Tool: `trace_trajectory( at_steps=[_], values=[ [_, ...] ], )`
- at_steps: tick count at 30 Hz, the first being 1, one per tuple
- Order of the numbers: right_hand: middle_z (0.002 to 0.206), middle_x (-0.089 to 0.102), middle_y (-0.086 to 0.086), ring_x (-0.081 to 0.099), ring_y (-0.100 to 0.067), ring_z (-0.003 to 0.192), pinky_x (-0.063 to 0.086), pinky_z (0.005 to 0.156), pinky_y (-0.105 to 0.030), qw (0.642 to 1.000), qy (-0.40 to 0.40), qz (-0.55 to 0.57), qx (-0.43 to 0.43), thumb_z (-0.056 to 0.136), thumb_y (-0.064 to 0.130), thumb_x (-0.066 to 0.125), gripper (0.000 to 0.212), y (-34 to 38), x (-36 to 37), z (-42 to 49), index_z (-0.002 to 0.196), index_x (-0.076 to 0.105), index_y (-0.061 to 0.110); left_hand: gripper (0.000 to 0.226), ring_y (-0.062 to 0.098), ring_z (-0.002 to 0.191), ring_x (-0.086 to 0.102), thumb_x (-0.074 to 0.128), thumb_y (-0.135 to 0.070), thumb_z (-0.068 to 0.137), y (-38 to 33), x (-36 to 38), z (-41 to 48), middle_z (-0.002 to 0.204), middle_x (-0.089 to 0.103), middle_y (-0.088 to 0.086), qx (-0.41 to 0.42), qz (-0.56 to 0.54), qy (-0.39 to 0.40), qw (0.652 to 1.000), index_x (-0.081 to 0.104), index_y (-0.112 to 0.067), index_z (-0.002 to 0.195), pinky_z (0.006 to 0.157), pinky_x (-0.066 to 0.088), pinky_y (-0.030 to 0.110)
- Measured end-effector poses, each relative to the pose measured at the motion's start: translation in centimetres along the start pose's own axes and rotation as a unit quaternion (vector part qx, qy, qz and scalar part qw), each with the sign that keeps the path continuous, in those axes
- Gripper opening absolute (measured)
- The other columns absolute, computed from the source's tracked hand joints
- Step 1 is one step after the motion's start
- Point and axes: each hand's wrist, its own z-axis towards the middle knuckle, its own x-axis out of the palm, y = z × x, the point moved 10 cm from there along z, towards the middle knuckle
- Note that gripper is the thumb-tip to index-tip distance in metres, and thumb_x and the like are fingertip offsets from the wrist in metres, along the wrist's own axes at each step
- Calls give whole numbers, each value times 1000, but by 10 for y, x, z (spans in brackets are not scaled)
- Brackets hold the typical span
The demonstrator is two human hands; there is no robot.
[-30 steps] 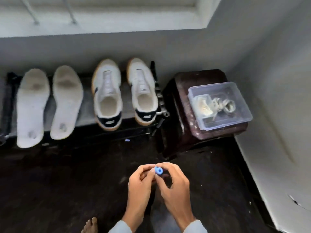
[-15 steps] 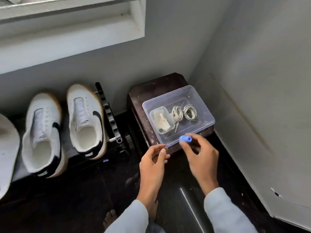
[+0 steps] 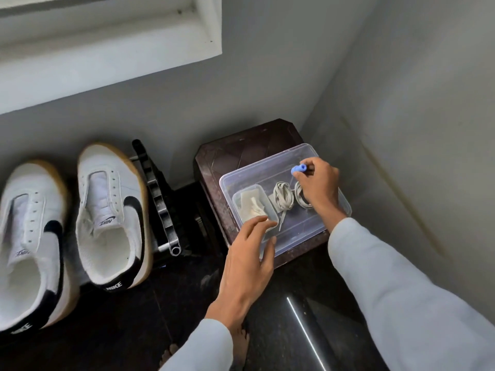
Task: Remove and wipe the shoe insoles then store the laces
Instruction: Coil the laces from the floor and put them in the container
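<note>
Count: two shoes, unlaced, side by side on the black rack (image 3: 158, 199): left shoe (image 3: 29, 245), right shoe (image 3: 112, 218). One dark stool (image 3: 241, 145) in the corner, and one clear box (image 3: 267, 162) on top of it. Inside the box are one small tub (image 3: 270, 210) holding a pale cloth (image 3: 253, 207) and two coiled laces. The first lace (image 3: 282, 195) lies just beside the tub. The second lace (image 3: 300, 195) is next to it, partly under my right hand.

Right hand (image 3: 318, 186): over the far side of the box, thumb and fingertips pinching one small blue tube (image 3: 298, 168).

Left hand (image 3: 249, 261): holds nothing, fingers loose and slightly spread, tips over the tub's near corner. Cannot tell whether they touch it.

Change: a second ago both hands pinched the blue tube together, low over the floor. Half a second ago my right hand held it at the box's near edge, and my left hand stopped short of the stool's front. Now both hands reach in over the box. Laces, tub and cloth lie as before.
</note>
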Motion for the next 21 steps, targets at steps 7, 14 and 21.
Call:
trace_trajectory(
  at_steps=[7, 14, 21],
  values=[
    [96, 73, -13, 65, -26, 88, 56, 70, -33, 998, 33, -60, -10, 85, 11, 75, 16, -19, 41, 13, 98, 71, 4, 30, 0, 122, 53, 60, -18, 97, 14, -2, -5, 130, 57, -14, -13, -25, -17, 999, 63, -25, 126, 102, 43, 12],
    [108, 72, -15, 65, -24, 97, 57, 79, -35, 996, 47, -71, -4, 84, 14, 78, 34, -19, 45, 16, 114, 68, 4, 30, 2, 118, 57, 61, -15, 96, 20, -6, -15, 129, 57, -13, -18, -38, -29, 999, 64, -23, 125, 99, 50, 23],
    [101, 68, -2, 62, -10, 84, 42, 75, 0, 996, -3, 15, -85, 83, 15, 78, 27, 43, -18, -78, 109, 70, 12, 29, 5, 117, 60, 62, -6, 94, 36, -33, -49, 123, 61, -12, -29, -49, -85, 995, 67, -19, 120, 95, 54, 29]
  ],
)
